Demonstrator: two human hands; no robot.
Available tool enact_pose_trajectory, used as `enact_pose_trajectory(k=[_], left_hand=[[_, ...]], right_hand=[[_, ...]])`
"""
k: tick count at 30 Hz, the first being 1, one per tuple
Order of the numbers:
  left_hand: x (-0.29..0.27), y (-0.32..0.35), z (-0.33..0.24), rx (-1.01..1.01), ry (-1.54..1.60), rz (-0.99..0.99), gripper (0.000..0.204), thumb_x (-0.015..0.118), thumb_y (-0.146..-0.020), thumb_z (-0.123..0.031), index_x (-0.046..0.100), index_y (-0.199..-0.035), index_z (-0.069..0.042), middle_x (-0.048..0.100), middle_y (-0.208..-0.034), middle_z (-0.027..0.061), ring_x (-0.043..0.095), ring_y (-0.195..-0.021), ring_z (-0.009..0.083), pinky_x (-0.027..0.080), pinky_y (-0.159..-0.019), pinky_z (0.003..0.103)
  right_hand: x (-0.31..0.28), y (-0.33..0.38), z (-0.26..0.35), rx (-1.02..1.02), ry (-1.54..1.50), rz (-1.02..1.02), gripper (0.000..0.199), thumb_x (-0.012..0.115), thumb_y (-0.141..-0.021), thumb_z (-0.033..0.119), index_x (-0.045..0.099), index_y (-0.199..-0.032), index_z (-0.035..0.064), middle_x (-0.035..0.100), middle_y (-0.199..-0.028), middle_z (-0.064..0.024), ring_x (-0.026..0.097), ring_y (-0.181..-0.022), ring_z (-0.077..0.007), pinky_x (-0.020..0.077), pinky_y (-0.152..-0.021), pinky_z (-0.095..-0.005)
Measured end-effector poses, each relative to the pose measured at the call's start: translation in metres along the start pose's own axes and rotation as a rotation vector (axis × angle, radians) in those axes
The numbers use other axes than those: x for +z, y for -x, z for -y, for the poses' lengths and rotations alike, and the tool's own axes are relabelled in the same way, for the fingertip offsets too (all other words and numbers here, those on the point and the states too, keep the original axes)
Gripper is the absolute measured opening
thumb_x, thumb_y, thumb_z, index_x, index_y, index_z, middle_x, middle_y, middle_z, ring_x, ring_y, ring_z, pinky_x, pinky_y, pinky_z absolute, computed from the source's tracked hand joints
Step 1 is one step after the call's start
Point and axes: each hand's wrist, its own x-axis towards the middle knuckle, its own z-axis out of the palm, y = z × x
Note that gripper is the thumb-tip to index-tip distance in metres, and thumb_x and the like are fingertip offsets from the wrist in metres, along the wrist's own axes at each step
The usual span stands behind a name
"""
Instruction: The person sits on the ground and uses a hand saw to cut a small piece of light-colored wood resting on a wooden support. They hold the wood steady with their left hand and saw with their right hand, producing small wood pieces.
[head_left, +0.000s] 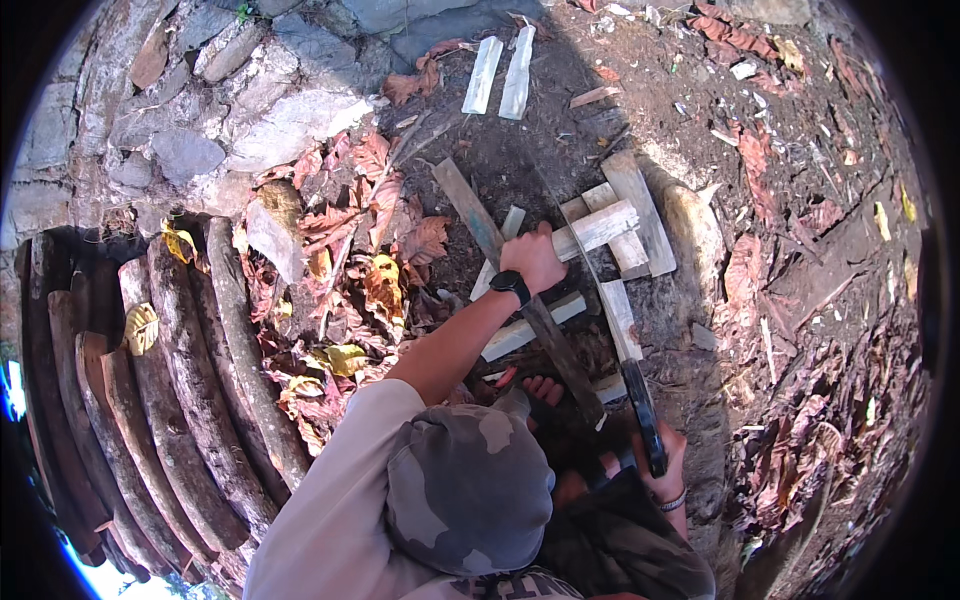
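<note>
We have a pale, split wooden strip point(606, 226) near the middle of the view, lying across a small stack of pale and grey-brown flat boards point(652, 240). Our left hand point(534, 258) has its fingers curled around the near end of that strip, and a round black wristwatch point(510, 285) sits on the wrist. Our right hand point(667, 466), lower and to the right, has its fingers closed about the grip of a long, thin-bladed tool with a black handle point(644, 416). The blade runs up and leftward, crossing the strip just beside our left hand; we cannot tell whether it touches the wood.

Under our left wrist, a long weathered grey-brown plank point(462, 200) slants down toward our feet, and a pale squared length of wood point(530, 328) lies near it. Grey camouflage cloth point(470, 490) rises close below. Farther up, two pale flat wooden slats point(482, 76) rest side by side on dark soil. To the left spread curled reddish-brown dry leaves point(370, 155), then a row of rough brown logs point(185, 390), with a grey stone wall point(190, 155) beyond.
</note>
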Motion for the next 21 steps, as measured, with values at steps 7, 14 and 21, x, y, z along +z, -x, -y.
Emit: enact_pose_trajectory(k=[7,14,21], left_hand=[[-0.004,0.001,-0.002,0.015,0.022,-0.015,0.049,0.080,-0.073,-0.029,0.060,-0.105,0.001,0.074,-0.092,0.0243,0.074,-0.085,0.0395,0.060,-0.075,0.047],[-0.004,0.004,-0.008,0.102,-0.031,-0.029,0.043,0.076,-0.074,-0.026,0.060,-0.102,0.001,0.074,-0.088,0.0238,0.074,-0.081,0.0390,0.060,-0.072,0.048],[-0.002,-0.002,-0.005,0.024,0.011,-0.026,0.046,0.077,-0.073,-0.028,0.060,-0.104,0.001,0.073,-0.089,0.0239,0.073,-0.084,0.0401,0.060,-0.074,0.049]], right_hand=[[-0.051,0.111,-0.025,0.236,0.169,0.033,0.014,0.071,-0.078,0.009,0.062,-0.080,-0.0014,0.059,-0.065,-0.0125,0.062,-0.059,-0.0217,0.0473,-0.057,-0.0354],[0.013,-0.034,0.007,-0.015,-0.033,-0.014,0.014,0.071,-0.078,0.003,0.057,-0.076,0.0011,0.057,-0.067,-0.0144,0.061,-0.058,-0.0332,0.0450,-0.055,-0.0394],[-0.029,0.060,-0.008,0.148,0.032,-0.031,0.013,0.074,-0.075,0.007,0.063,-0.078,0.0022,0.059,-0.067,-0.0122,0.061,-0.059,-0.0251,0.0452,-0.055,-0.0365]])
